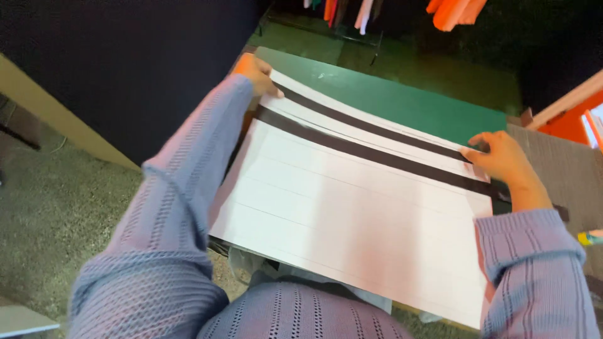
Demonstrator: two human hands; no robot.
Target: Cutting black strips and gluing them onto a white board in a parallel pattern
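Green table [402, 100] under white, dark-striped sheets [352, 207]

head cam | looks steeply down, perhaps tilted | close over white sheets [352, 213] | single view

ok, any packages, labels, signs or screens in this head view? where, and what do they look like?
None that I can make out.
Nearest thing: white sheet, rectangular, with dark bands and thin lines, on the green board.
Left hand at its far left corner, right hand on its right edge.
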